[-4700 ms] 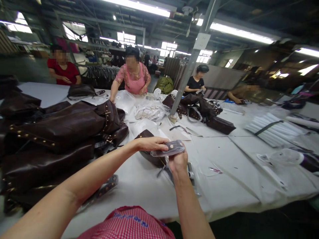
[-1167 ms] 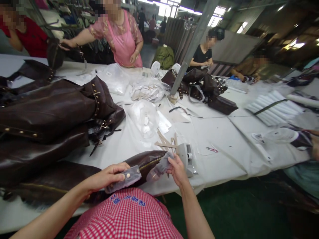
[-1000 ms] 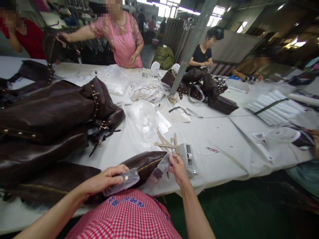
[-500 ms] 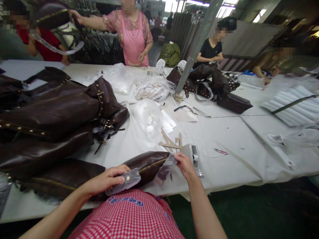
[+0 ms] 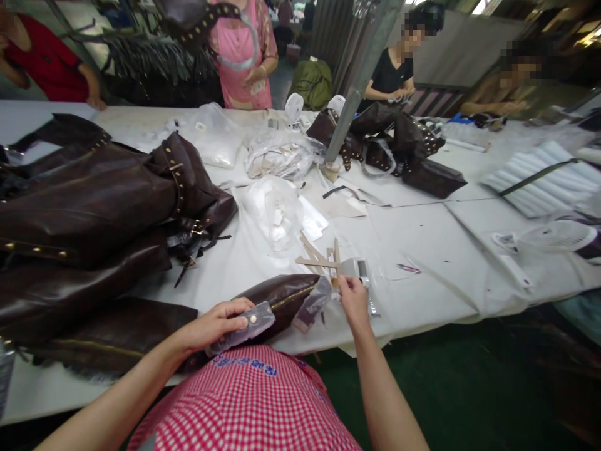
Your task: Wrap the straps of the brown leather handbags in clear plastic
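Note:
A dark brown leather bag (image 5: 286,299) with a gold zipper lies at the table edge, against the checked apron. My left hand (image 5: 220,322) is closed around the bag's strap (image 5: 253,319), which is wrapped in clear plastic and shows a round stud. Another plastic-wrapped strap end (image 5: 312,305) rests at the bag's right end. My right hand (image 5: 355,304) is just right of it, thumb and fingers pinched together; what is between them is hidden. Those fingertips are beside a small grey device (image 5: 350,268), perhaps a tape dispenser, and some cardboard strips (image 5: 312,258).
Several brown studded bags (image 5: 89,200) are piled on the left. Plastic bags (image 5: 272,210) lie mid-table. Small snips (image 5: 408,268) and a white fan (image 5: 556,238) are on the right. A metal post (image 5: 361,81) rises from the table. Co-workers stand across it; one holds up a bag (image 5: 188,19).
My right hand has left the strap end and moved right to the grey device. My left hand keeps its hold. The co-worker's raised bag has shifted right. The view has tilted down slightly.

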### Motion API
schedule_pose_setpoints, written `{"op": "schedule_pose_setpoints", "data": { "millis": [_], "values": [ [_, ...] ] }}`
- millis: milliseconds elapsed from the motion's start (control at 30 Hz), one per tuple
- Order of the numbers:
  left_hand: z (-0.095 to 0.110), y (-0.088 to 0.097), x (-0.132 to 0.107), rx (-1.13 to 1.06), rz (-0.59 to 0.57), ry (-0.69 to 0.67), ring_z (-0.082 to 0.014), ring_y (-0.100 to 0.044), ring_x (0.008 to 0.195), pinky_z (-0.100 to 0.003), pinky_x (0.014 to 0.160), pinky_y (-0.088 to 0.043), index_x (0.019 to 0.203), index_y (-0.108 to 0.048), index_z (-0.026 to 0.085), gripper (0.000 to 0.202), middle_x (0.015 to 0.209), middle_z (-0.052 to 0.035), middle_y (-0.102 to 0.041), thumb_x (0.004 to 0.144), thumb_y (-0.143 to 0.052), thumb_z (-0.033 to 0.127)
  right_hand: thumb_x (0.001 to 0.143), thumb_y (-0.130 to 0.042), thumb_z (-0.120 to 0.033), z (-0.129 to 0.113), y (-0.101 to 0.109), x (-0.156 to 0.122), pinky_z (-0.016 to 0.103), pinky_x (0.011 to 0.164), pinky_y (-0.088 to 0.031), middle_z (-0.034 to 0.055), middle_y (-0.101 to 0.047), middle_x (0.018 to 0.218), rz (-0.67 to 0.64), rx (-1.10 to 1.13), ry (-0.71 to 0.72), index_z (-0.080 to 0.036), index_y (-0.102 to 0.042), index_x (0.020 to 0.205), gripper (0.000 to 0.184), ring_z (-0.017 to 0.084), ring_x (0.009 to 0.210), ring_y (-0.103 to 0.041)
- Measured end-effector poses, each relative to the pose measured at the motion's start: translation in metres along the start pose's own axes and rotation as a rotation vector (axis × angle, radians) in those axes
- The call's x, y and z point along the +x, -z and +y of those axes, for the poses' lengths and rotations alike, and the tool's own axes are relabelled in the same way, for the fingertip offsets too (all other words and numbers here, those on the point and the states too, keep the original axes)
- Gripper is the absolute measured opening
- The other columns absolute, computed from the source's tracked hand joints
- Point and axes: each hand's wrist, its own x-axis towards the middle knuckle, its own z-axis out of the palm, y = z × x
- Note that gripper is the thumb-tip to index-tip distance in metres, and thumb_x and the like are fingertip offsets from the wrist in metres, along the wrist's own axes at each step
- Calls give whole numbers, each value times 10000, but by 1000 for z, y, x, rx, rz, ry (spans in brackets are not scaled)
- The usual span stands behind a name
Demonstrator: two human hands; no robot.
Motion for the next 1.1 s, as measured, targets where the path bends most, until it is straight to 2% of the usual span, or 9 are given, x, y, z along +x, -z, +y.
{"op": "schedule_pose_setpoints", "data": {
  "millis": [67, 133, 300, 433, 533, 600, 767, 967, 1100],
  "values": [
    [-1, 0, 1, -5, 7, 11, -226, -511, 982, -296, 879, -395, 1032, -655, 185, 353, 1068, -43, -587, 797, -529, 415, 782, -488, -570, -4, 11, -24, 306, 594, -412, 16, -607, 590, 42, -139, 59, -188, -615, 722, 407, 180, 578, -542],
    [-3, 1, 0, -12, 0, 7, -225, -515, 976, -295, 872, -396, 1035, -653, 186, 343, 1069, -43, -587, 796, -533, 402, 784, -511, -583, -5, 15, -49, 309, 614, -416, 29, -634, 613, -31, -218, 76, -195, -627, 701, 413, 193, 601, -560],
    [-10, 2, -2, -53, 4, -16, -221, -518, 987, -284, 866, -391, 1032, -660, 183, 338, 1104, -46, -573, 801, -546, 402, 665, -677, -575, 4, -12, -87, 295, 594, -433, 39, -679, 652, -236, -78, -34, -191, -675, 720, 388, 196, 611, -583],
    [-7, 2, -4, -79, 2, -16, -208, -520, 956, -275, 839, -394, 1020, -663, 173, 336, 1084, -46, -578, 795, -549, 395, 622, -689, -596, 9, -34, -87, 258, 487, -373, -10, -588, 519, -200, 163, -227, -175, -652, 658, 425, 137, 491, -476],
    [-2, 0, -3, -99, 4, -6, -195, -520, 912, -268, 807, -396, 1013, -667, 171, 345, 1030, -39, -594, 782, -567, 406, 626, -676, -619, 7, -38, -84, 235, 445, -321, -31, -518, 457, -170, 222, -333, -172, -606, 561, 457, 114, 471, -440],
    [1, -2, -1, -129, -3, -6, -191, -521, 903, -261, 794, -399, 999, -673, 169, 346, 1019, -37, -603, 766, -593, 413, 613, -684, -627, 4, -39, -83, 228, 436, -318, -24, -539, 471, -184, 277, -398, -167, -618, 575, 466, 116, 479, -469],
    [0, -11, 7, -307, -14, 22, -177, -550, 838, -251, 754, -419, 1015, -671, 154, 416, 974, -42, -638, 720, -666, 448, 548, -770, -574, -6, -35, -84, 234, 503, -428, 10, -661, 591, -254, 510, -528, -159, -666, 717, 460, 136, 533, -575],
    [-7, -15, 23, -571, 63, 107, -154, -585, 728, -256, 698, -438, 1064, -658, 123, 551, 897, -71, -669, 642, -756, 462, 594, -803, -446, -15, -22, -86, 248, 543, -477, 22, -719, 684, -314, 657, -603, -174, -665, 780, 357, 158, 588, -641],
    [-5, -17, 32, -492, 120, 148, -119, -548, 659, -226, 633, -405, 1044, -654, 130, 489, 841, -40, -656, 669, -728, 434, 642, -791, -352, -21, -20, -89, 282, 586, -513, 15, -736, 738, -316, 810, -709, -196, -664, 827, 274, 179, 642, -673]
  ]
}}
